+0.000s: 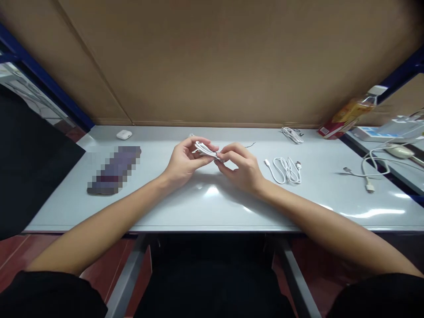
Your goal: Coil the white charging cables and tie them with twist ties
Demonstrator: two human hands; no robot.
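My left hand (184, 161) holds a folded bundle of white cable (204, 150) just above the grey table (205, 203), thumb on top of the loops. My right hand (241, 168) pinches the right end of the same bundle with fingertips. A thin dark twist tie (251, 145) lies on the table just behind my right hand. To the right of my right hand lies a loosely coiled white cable (285, 170). Another bundled white cable (292, 134) rests near the back wall.
A white earbud case (124, 134) sits at the back left, with a blurred dark flat object (115, 170) in front of it. At the right are a loose white cable with plugs (367, 172), a tipped drink bottle (351, 112), a white box and a mouse. Cardboard walls the back.
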